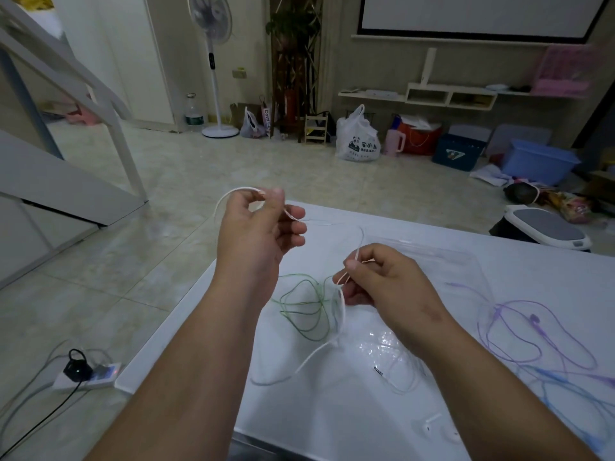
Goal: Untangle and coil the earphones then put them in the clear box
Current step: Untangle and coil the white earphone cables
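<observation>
My left hand (259, 227) is raised above the white table (332, 410) and pinches a loop of white earphone cable (341, 314) between thumb and fingers. My right hand (376, 277) pinches another stretch of the same white cable lower down; the rest trails onto the table. Green earphones (303, 307) lie tangled under my hands. Purple earphones (532, 331) and blue earphones (565, 394) lie to the right. The clear box (449, 257) sits flat beyond my right hand, hard to make out.
White earbuds (429, 427) lie near the table's front edge. A power strip (86, 374) with cables is on the tiled floor to the left. A stool (545, 227) stands beyond the table's right end. Bags and bins line the far wall.
</observation>
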`<control>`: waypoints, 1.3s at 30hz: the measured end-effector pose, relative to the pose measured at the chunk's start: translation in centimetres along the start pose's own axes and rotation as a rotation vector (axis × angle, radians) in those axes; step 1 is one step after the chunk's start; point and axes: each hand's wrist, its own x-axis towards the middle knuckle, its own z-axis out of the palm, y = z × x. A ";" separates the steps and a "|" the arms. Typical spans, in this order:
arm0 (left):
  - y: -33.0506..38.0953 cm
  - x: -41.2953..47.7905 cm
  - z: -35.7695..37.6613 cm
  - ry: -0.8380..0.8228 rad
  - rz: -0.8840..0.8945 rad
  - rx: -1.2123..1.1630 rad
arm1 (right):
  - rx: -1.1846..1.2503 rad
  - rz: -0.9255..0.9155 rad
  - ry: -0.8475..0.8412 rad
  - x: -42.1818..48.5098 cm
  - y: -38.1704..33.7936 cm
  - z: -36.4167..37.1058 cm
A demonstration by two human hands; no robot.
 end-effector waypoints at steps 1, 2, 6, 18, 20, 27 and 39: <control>-0.1 0.0 -0.1 -0.031 -0.003 0.007 | -0.015 -0.015 0.005 0.0 0.0 -0.1; -0.2 0.0 -0.1 -0.056 0.000 0.022 | -0.023 -0.029 0.009 0.0 -0.1 -0.1; -0.4 0.0 -0.2 -0.090 -0.025 0.105 | 0.214 -0.035 0.051 -0.1 -0.6 0.1; -1.0 -1.1 -0.3 -0.403 -0.507 0.456 | 0.143 -0.073 0.264 0.0 -0.8 -0.1; -1.3 -1.3 -0.1 -0.464 -0.474 0.499 | 0.143 -0.069 0.265 0.1 -0.6 -0.1; -1.4 -1.2 0.0 -0.418 -0.399 0.485 | 0.054 -0.073 0.305 0.0 -0.7 0.1; -0.9 0.1 -0.3 0.135 -0.039 0.671 | 0.236 0.022 0.477 1.1 -0.8 -1.5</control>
